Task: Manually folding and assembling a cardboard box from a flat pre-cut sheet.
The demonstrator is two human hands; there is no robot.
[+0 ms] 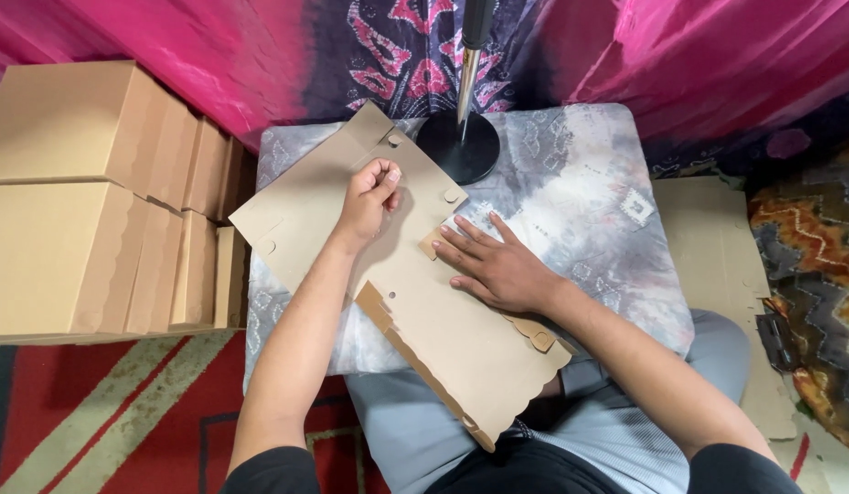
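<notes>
A flat brown cardboard box blank [415, 302] with scalloped edges and punched tabs lies across a small table covered in grey patterned cloth [580, 183]. My left hand [369, 197] is curled into a fist and presses down on the far part of the blank. Flat and with fingers spread, my right hand [493, 261] rests on the blank's right edge, over a small side tab. The near end of the blank hangs over my lap.
Stacks of folded brown cardboard boxes [95, 192] stand at the left. A black round stand base with a metal pole [459, 142] sits at the table's far edge. More flat cardboard [717, 247] lies on the floor at the right. Pink patterned fabric hangs behind.
</notes>
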